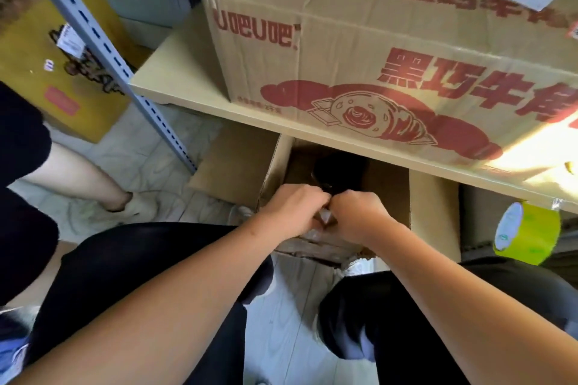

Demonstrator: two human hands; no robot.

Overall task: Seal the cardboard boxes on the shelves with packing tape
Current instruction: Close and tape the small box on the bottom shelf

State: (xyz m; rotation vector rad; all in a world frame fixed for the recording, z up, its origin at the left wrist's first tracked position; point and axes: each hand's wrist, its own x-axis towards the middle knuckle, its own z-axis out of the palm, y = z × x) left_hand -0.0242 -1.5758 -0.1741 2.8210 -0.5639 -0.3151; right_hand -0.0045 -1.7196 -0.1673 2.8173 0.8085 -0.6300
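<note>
An open cardboard box (433, 216) stands on the lower level under the shelf board, its flaps spread and its inside dark. My left hand (292, 208) and my right hand (358, 216) meet at the box's near flap (322, 245), both with curled fingers pinching a bit of clear tape (325, 216) between them. A roll of yellow-green packing tape (527, 233) stands on edge to the right, below the shelf's front edge. A large printed carton (391, 56) with red lettering sits on the shelf above.
The shelf board (175, 81) juts out over the open box. A slotted grey upright (93, 31) runs diagonally at left. A yellow box (47, 59) lies on the tiled floor behind it. Another person's leg (78, 178) stands at left. My knees frame the floor below.
</note>
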